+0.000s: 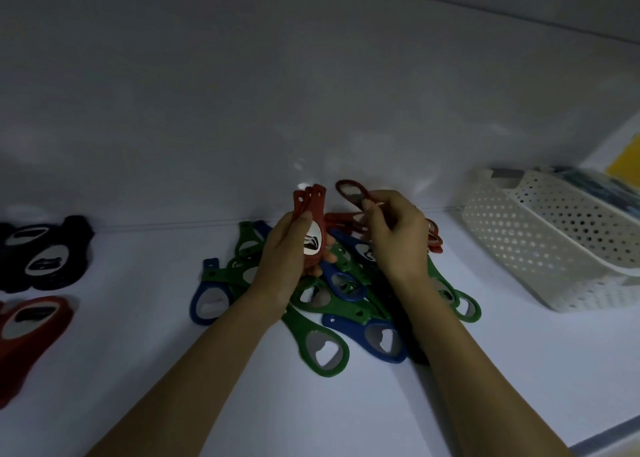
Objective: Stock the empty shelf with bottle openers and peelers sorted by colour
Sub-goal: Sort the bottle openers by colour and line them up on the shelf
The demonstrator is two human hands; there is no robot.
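A heap of green, blue and red bottle openers [349, 297] lies on the white shelf [519, 370] in the middle. Above it my left hand [291, 259] grips a small stack of red bottle openers [310, 214], handles pointing up. My right hand [394, 235] pinches a single red bottle opener [350, 191] by its handle, ring end up and to the left. More red openers [434, 238] lie behind my right hand.
At the far left lie a pile of black openers [45, 255] and, in front of it, a pile of red ones [31, 328]. A white perforated basket [540, 242] stands at the right. The shelf's back wall rises right behind the heap.
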